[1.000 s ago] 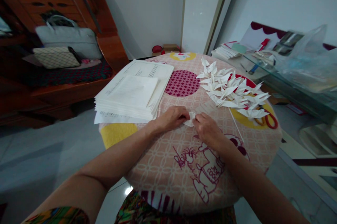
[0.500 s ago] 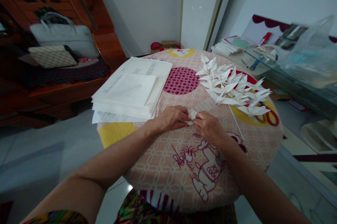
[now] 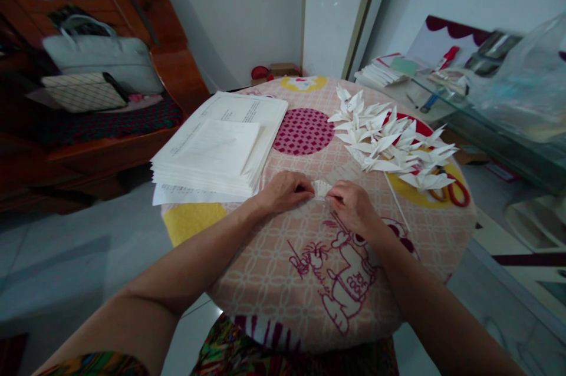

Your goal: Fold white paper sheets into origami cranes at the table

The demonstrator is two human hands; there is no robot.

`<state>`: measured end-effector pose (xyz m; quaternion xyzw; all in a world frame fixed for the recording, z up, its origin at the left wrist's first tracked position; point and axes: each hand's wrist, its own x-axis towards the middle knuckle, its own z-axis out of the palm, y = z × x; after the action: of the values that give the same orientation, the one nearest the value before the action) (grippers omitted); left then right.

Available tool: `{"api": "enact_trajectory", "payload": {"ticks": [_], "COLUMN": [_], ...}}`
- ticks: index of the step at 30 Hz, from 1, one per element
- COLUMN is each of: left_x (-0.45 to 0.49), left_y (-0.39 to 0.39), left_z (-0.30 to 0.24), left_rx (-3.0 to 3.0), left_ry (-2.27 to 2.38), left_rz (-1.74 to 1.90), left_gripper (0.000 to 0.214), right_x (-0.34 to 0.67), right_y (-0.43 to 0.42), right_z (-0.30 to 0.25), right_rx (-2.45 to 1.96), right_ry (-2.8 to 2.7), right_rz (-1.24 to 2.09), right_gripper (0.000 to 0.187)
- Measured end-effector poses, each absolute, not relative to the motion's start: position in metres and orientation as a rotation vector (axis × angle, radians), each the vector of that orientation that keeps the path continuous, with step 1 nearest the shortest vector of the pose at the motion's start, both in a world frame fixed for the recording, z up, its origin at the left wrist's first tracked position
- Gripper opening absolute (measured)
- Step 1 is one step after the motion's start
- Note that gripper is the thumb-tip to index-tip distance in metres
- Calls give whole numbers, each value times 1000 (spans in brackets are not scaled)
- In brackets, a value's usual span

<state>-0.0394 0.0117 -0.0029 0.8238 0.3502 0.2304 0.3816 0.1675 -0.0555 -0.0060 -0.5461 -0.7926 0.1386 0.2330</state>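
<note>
Between my two hands a small folded piece of paper (image 3: 321, 188) lies low over the cloth-covered table (image 3: 265, 282). My left hand (image 3: 289, 190) pinches its left end, fingers curled together. At the other end my right hand (image 3: 349, 202) grips it with thumb and forefinger; its lower edge is partly hidden by the fingers. Just behind the hands a flat, pale strip of paper (image 3: 347, 171) rests on the cloth. Beyond it, to the right, lies a heap of folded white paper cranes (image 3: 380, 134).
On the left stands a thick stack of printed sheets (image 3: 247, 108) with smaller paper squares (image 3: 225, 146) on top. Red-handled scissors (image 3: 458, 190) and a thin white stick (image 3: 398, 202) lie at the right. A glass shelf (image 3: 499, 122) holding a plastic bag (image 3: 526, 87) borders the table.
My left hand has shifted slightly left and its fingers have curled in more. The hands are a little farther apart, with more of the folded paper showing. The whole view has tilted slightly.
</note>
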Motion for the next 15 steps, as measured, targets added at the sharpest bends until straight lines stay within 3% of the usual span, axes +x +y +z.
{"api": "enact_trajectory", "payload": {"ticks": [15], "left_x": [-31], "left_y": [8], "left_z": [-7], "left_rx": [2158], "left_ry": [1172], "left_rz": [652], "left_gripper": [11], "right_x": [158], "right_y": [-47], "right_z": [-14], "right_rx": [-1707], "right_ry": [-2035], "right_rz": [272], "right_gripper": [17]}}
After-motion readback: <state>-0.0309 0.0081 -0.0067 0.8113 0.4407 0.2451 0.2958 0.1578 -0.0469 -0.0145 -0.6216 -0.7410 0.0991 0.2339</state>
